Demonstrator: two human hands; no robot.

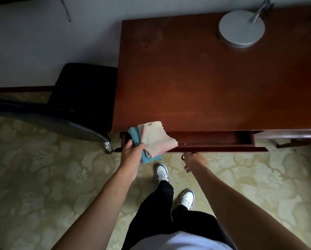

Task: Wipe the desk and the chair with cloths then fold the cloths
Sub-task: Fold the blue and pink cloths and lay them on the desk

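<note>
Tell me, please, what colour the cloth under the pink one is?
Teal blue cloth, seen in the head view.

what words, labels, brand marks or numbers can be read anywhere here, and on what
None: no readable text shows in this view.
The pink cloth and teal cloth gripped by the left hand are plain.
The reddish-brown wooden desk, its open drawer and the round grey lamp base bear no marks.
The white sneakers show no legible logo.

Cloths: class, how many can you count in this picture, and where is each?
2. The pink cloth lies on the blue cloth, both held by the left hand; more could be hidden.
</note>
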